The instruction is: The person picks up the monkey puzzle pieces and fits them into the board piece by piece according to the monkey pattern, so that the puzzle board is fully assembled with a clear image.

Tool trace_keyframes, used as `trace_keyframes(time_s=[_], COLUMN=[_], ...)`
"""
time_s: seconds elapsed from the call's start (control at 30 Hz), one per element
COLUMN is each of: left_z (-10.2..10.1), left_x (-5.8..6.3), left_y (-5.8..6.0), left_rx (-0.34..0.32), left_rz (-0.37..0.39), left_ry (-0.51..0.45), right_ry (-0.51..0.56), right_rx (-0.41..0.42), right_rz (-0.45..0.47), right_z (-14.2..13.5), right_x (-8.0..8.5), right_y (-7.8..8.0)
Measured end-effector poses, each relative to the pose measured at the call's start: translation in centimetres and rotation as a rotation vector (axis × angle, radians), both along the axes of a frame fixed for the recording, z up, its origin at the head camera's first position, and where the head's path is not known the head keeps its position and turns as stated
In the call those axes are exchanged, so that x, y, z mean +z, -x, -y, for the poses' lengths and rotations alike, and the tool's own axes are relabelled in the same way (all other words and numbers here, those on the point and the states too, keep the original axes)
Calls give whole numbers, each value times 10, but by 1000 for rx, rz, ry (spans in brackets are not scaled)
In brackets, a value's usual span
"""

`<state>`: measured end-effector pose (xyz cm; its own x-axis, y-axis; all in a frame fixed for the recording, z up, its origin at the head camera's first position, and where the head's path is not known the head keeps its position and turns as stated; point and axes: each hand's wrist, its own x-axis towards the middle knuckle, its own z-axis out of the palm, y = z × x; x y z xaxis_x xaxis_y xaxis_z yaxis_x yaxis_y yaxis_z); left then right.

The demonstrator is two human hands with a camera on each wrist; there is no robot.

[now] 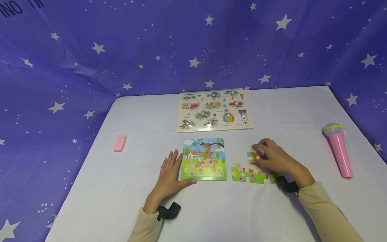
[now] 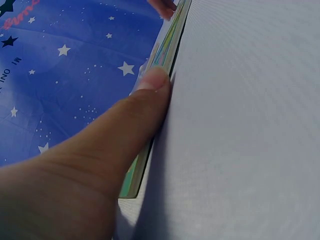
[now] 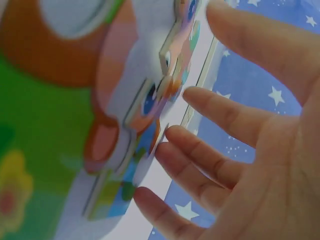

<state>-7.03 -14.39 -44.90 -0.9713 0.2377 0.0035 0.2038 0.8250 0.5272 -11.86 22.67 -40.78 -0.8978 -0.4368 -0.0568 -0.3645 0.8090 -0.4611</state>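
A square jigsaw puzzle (image 1: 208, 163) with a monkey, a house and flowers lies in the middle of the table. My left hand (image 1: 169, 176) is at its left side, fingers straight along the edge. The left thumb (image 2: 135, 107) rests on its front edge in the left wrist view. To the right lies a loose group of jigsaw pieces (image 1: 239, 174), some joined and some overlapping. Over these is my right hand (image 1: 276, 158), fingers loosely bent. In the right wrist view the fingers (image 3: 220, 117) are spread beside the pieces (image 3: 45, 110), with nothing held between them.
Behind the puzzle lies a wrapped vehicle peg board (image 1: 214, 111). A pink toy microphone (image 1: 340, 151) is at the far right, and a small pink block (image 1: 120, 143) at the left. A purple starry cloth (image 1: 169, 40) hangs behind the white table (image 1: 99, 191).
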Motion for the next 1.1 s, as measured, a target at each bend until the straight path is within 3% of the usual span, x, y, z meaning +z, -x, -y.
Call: trace_keyframes(time_s=[0.13,0.7,1.1], left_z=[0,-1,-1], left_x=[0,2,1], left_y=[0,0,0], left_rx=[0,-3,0], left_rz=[3,0,0], left_ry=[6,4,14], right_ry=[-15,86,61], right_rx=[5,-67,-63], right_rz=[-20,56,43], right_z=[1,8,9], right_x=[-1,-5,-5], right_y=[-1,-1,1])
